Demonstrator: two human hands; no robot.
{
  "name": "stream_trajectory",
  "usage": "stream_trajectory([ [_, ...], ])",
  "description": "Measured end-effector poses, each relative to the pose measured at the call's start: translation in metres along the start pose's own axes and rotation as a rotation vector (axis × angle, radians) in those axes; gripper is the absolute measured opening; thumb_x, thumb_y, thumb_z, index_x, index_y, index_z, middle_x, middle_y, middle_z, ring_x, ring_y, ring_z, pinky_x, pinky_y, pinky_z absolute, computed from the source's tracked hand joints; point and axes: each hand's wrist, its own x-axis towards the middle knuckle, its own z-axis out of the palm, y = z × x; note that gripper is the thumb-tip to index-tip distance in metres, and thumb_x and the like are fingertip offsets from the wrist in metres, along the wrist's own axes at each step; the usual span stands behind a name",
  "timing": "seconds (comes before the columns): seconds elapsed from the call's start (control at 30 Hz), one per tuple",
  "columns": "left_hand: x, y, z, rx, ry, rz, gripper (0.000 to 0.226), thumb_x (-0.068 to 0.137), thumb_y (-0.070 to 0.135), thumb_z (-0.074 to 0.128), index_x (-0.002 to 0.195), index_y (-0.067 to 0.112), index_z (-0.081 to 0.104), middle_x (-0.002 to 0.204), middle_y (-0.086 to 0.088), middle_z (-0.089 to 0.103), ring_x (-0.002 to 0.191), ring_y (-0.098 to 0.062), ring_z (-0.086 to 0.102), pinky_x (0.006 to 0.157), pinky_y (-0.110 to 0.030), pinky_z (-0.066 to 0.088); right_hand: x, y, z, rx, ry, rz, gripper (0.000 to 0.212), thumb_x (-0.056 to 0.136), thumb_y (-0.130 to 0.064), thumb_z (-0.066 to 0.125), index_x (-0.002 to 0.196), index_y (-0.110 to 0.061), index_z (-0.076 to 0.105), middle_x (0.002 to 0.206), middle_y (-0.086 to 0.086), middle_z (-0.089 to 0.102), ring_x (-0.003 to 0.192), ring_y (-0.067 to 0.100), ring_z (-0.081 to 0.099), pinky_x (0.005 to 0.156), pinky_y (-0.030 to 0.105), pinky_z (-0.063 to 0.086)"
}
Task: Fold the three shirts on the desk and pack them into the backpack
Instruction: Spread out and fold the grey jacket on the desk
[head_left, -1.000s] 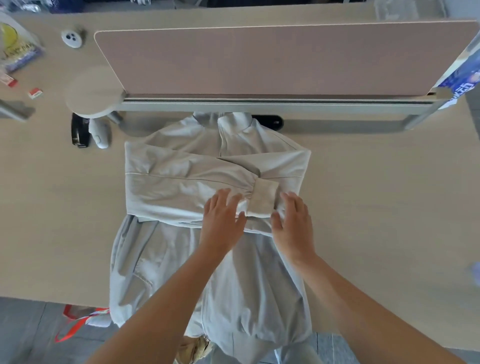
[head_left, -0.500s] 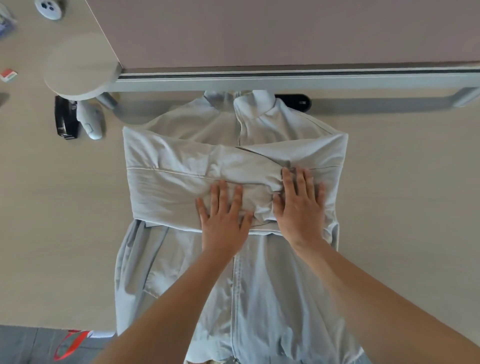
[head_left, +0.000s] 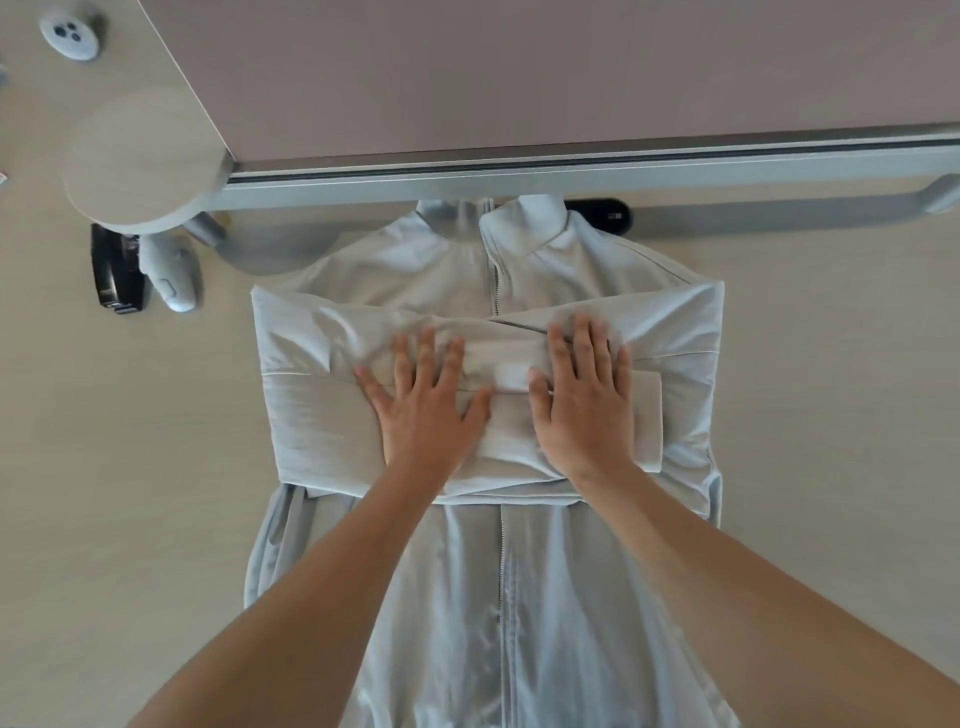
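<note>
The pale wooden bench (head_left: 104, 467) fills most of the view and runs out of frame on every side. Across its far part a mauve divider panel (head_left: 519, 67) on a grey rail (head_left: 519, 179) is cut off at the top and right. A light grey zip-up shirt (head_left: 467, 597) lies flat on the bench, collar toward the rail; its hem runs off the lower edge of the picture, hidden in part by both forearms. Only this one shirt shows. Both sleeves are folded across the chest, and the cuff (head_left: 649, 415) of one peeks out just beside the right hand.

The left hand (head_left: 421, 410) and right hand (head_left: 582, 410) lie palm down on the crossed sleeves, fingers straight and spread, pressing the cloth flat and gripping nothing. They are near each other, not touching.

A black oval fitting (head_left: 602, 213) is half covered by the collar. At the left, below a round wooden disc (head_left: 135, 161), sit a black stapler-like object (head_left: 111, 270) and a pale device (head_left: 171, 275) touching it; what they are is hard to tell. A white round plug (head_left: 67, 34) sits in the far left corner.
</note>
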Motion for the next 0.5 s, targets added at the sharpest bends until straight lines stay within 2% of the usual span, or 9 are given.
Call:
stream_trajectory([
  [0.1, -0.003, -0.001, 0.013, -0.017, 0.01, 0.001, 0.078, 0.1, 0.072, 0.017, 0.166, 0.032, 0.006, 0.174, -0.001, -0.01, 0.159, -0.03, -0.015, 0.117, -0.076, -0.005, -0.002, 0.008, 0.018, -0.053, -0.034, 0.016, 0.068, 0.108, -0.05, 0.026, 0.167, -0.017, 0.02, 0.175, 0.011, 0.01, 0.162, 0.028, 0.005, 0.129, 0.054, 0.009],
  [0.27, -0.003, -0.001, 0.02, 0.001, 0.054, 0.013, 0.078, 0.101, 0.071, 0.017, 0.167, 0.03, 0.003, 0.174, -0.004, -0.011, 0.159, -0.031, -0.014, 0.118, -0.075, -0.003, -0.001, 0.007, 0.026, -0.094, -0.018, 0.031, 0.068, 0.109, -0.053, 0.024, 0.168, -0.02, 0.016, 0.176, 0.008, 0.007, 0.162, 0.028, 0.004, 0.13, 0.053, 0.006],
  [0.43, -0.002, -0.001, 0.019, -0.001, 0.037, 0.015, 0.079, 0.101, 0.071, 0.014, 0.166, 0.03, 0.001, 0.174, -0.004, -0.014, 0.159, -0.031, -0.017, 0.118, -0.074, -0.005, 0.0, 0.004, 0.023, -0.102, -0.016, 0.032, 0.068, 0.108, -0.054, 0.023, 0.167, -0.02, 0.019, 0.175, 0.008, 0.011, 0.162, 0.028, 0.008, 0.13, 0.051, 0.004],
  [0.5, 0.001, -0.003, 0.016, -0.002, 0.003, 0.019, 0.08, 0.1, 0.072, 0.011, 0.166, 0.03, -0.004, 0.173, -0.004, -0.016, 0.158, -0.031, -0.02, 0.117, -0.075, -0.006, 0.001, 0.005, 0.02, -0.042, 0.0, 0.033, 0.066, 0.108, -0.051, 0.029, 0.164, -0.017, 0.029, 0.173, 0.01, 0.021, 0.16, 0.03, 0.015, 0.13, 0.05, 0.007],
])
